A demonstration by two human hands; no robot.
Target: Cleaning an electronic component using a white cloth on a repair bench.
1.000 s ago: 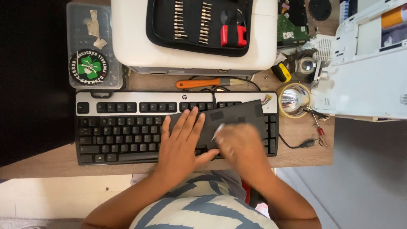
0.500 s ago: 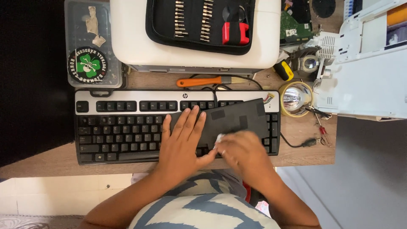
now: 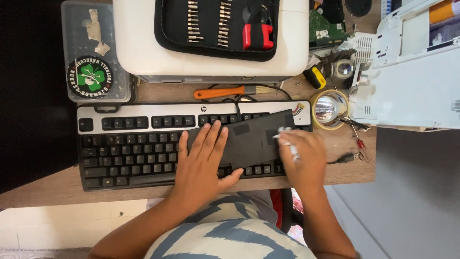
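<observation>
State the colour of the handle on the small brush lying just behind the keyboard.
Orange: the brush handle shows best in the head view, lying behind the keyboard.

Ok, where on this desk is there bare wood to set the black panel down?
Little room. A thin strip of desk runs in front of the keyboard, and a small patch lies right of the right hand, below the tape roll. Behind the keyboard, the orange-handled brush and cables crowd the gap.
</observation>
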